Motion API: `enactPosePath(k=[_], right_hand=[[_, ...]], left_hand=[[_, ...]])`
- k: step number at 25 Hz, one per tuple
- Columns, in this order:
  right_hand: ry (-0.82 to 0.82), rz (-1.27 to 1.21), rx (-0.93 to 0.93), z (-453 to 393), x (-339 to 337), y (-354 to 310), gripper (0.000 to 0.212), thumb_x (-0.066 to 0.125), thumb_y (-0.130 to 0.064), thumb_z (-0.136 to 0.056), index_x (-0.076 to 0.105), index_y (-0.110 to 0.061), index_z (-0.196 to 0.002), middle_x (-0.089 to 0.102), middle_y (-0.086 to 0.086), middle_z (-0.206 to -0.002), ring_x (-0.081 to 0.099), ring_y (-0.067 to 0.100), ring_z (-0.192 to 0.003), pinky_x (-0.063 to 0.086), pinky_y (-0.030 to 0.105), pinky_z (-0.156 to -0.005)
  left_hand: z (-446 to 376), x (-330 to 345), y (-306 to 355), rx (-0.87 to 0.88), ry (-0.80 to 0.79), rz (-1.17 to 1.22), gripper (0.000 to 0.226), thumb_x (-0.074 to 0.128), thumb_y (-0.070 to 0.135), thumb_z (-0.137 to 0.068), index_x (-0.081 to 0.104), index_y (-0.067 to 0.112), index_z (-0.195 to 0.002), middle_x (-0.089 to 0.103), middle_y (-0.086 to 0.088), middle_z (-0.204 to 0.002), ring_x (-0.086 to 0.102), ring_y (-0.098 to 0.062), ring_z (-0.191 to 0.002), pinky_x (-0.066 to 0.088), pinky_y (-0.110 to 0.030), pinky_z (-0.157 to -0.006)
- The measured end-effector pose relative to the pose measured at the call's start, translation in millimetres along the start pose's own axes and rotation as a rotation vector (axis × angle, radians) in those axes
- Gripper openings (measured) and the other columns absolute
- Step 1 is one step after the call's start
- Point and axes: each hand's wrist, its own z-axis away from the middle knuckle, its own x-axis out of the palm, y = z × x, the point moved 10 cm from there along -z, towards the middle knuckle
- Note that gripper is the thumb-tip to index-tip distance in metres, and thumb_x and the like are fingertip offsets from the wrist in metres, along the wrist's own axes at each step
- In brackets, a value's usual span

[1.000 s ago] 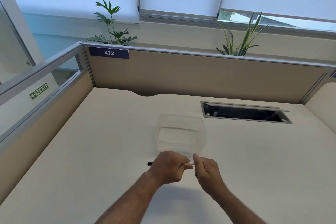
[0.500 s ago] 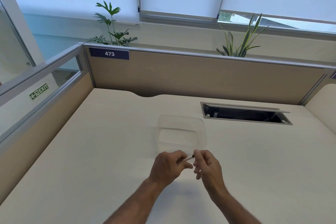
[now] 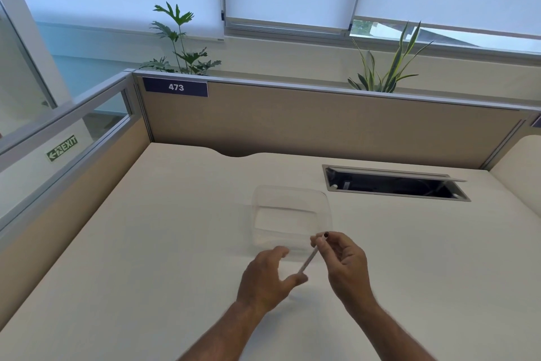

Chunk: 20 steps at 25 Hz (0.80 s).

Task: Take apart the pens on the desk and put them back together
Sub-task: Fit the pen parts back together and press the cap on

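Note:
A slim white pen (image 3: 310, 258) with a dark end (image 3: 325, 234) slants from upper right to lower left, just in front of a clear plastic container (image 3: 292, 189) on the desk. My right hand (image 3: 344, 264) pinches the pen near its dark upper end. My left hand (image 3: 268, 275) hovers to the left with its fingers spread. Its thumb sits right by the pen's lower tip; I cannot tell whether they touch. The container looks empty.
An open cable tray slot (image 3: 395, 185) is set into the desk at the back right. Beige partitions (image 3: 292, 123) with a "473" label (image 3: 175, 87) close off the back and left. Two plants (image 3: 386, 67) stand behind the back partition.
Both hands were closed on the pen, holding it level. My left hand has since let go and opened, and my right hand has tilted the pen up with its dark end on top.

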Motion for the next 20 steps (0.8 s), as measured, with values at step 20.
enactPosePath(k=[20], right_hand=[[0.106,-0.336,0.208,-9,9,1,0.051,0.039,-0.044,-0.088,0.023,-0.023,-0.043,0.019,-0.006,-0.04,0.013,0.012,-0.038,0.013,0.023,-0.044]], left_hand=[[33,50,-64,-0.033,-0.123,-0.467,0.11,0.028,0.091,-0.073,0.048,0.004,-0.138,0.045,-0.015,-0.148,0.028,-0.023,-0.139,0.02,-0.061,-0.107]])
